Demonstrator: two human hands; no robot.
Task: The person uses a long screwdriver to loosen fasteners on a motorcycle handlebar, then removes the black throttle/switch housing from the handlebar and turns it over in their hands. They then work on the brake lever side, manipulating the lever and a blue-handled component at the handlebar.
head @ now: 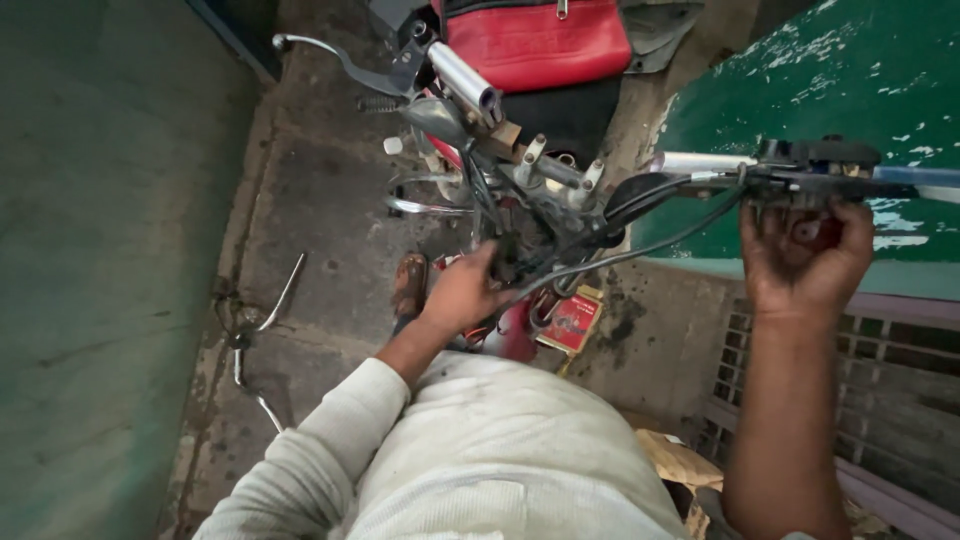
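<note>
Handlebar (690, 165) runs left-right; right hand (805, 260) has its grip closed on the switch housing (815, 185), left hand (462, 295) holds cable bundle (530, 255) near centre.

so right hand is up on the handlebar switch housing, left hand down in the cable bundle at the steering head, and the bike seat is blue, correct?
Not quite: the seat is red, not blue, as the head view shows. The rest stands: the right hand is up at the handlebar switch housing, and the left hand is down in the cable bundle at the steering head.
</note>
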